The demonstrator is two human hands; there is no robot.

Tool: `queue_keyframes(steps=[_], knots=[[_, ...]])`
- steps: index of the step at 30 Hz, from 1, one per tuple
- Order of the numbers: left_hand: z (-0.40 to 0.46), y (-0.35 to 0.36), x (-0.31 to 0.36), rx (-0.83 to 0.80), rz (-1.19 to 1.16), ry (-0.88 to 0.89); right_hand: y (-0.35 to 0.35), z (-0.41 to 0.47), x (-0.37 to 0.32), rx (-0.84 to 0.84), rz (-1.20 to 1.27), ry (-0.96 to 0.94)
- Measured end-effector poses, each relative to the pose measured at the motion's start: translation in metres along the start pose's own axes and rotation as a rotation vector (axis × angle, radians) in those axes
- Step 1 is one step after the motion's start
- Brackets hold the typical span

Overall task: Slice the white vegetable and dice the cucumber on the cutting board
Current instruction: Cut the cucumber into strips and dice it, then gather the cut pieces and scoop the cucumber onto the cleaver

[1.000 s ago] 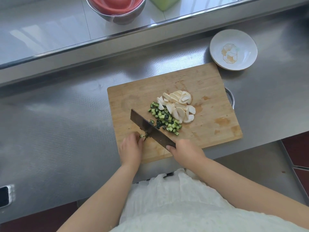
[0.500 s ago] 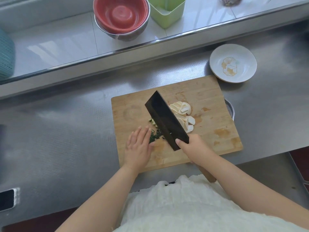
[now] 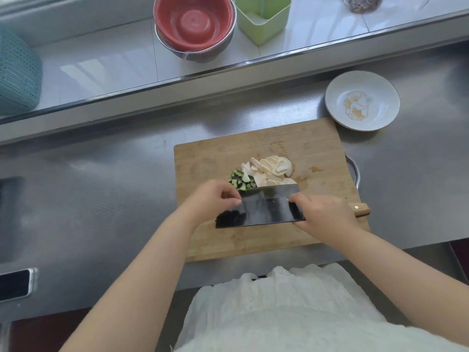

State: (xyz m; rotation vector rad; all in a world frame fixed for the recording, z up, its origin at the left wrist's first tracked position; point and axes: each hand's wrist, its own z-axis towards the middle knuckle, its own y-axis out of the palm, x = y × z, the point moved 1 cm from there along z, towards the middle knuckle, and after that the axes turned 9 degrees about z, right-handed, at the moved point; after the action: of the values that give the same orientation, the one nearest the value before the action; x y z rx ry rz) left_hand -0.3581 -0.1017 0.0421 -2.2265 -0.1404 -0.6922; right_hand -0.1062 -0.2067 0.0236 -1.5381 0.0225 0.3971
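Note:
A wooden cutting board [image 3: 218, 158] lies on the steel counter. White vegetable slices [image 3: 271, 168] are heaped at its middle, with diced cucumber [image 3: 241, 181] just to their left. A dark cleaver [image 3: 264, 209] lies tilted across the board's near half, its edge against the pile. My right hand [image 3: 322, 214] grips the cleaver where blade meets the wooden handle [image 3: 359, 209]. My left hand [image 3: 215, 199] rests with curled fingers on the blade's left end, next to the cucumber dice.
A white plate [image 3: 363, 100] with a gold design sits beyond the board's right corner. On the raised ledge stand a red bowl in a steel bowl [image 3: 194, 24], a green tub [image 3: 262, 17] and a teal basket [image 3: 17, 72]. A phone [image 3: 15, 284] lies at the left.
The cleaver swung from a raised diagonal to lying crosswise, its edge against the pile. My left hand moved from the board onto the blade's left end. The camera view tilted upward.

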Motion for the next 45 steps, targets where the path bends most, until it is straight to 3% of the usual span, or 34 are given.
queue_keyframes(steps=[2, 7, 10, 12, 16, 19, 24, 33, 38, 45], knots=[[0.004, 0.02, 0.003, 0.067, 0.133, -0.031, 0.0, 0.0, -0.004, -0.024, 0.025, -0.035], [0.01, 0.039, -0.006, 0.206, 0.175, -0.137, 0.008, -0.005, -0.003, -0.197, -0.025, -0.142], [0.014, 0.038, -0.013, 0.301, 0.051, -0.221, 0.006, -0.019, 0.017, -0.06, 0.068, -0.111], [0.016, 0.036, -0.016, 0.411, -0.046, -0.258, 0.007, -0.031, 0.035, 0.042, 0.096, 0.052], [0.023, 0.048, -0.01, 0.576, 0.04, -0.222, 0.017, -0.047, 0.07, 0.143, 0.243, 0.651], [0.031, 0.065, 0.0, 0.529, 0.087, -0.196, 0.026, -0.053, 0.089, 0.191, 0.356, 0.889], [0.044, 0.078, 0.0, 0.41, 0.182, -0.178, 0.044, -0.064, 0.112, 0.192, 0.376, 1.038], [0.057, 0.074, -0.015, 0.35, 0.166, -0.128, 0.055, -0.068, 0.116, 0.065, 0.314, 0.999], [0.069, 0.065, -0.027, 0.298, 0.157, -0.082, 0.055, -0.064, 0.112, 0.029, 0.206, 1.067], [0.088, 0.05, -0.039, 0.213, 0.172, 0.014, 0.057, -0.051, 0.11, -0.015, 0.24, 1.217]])
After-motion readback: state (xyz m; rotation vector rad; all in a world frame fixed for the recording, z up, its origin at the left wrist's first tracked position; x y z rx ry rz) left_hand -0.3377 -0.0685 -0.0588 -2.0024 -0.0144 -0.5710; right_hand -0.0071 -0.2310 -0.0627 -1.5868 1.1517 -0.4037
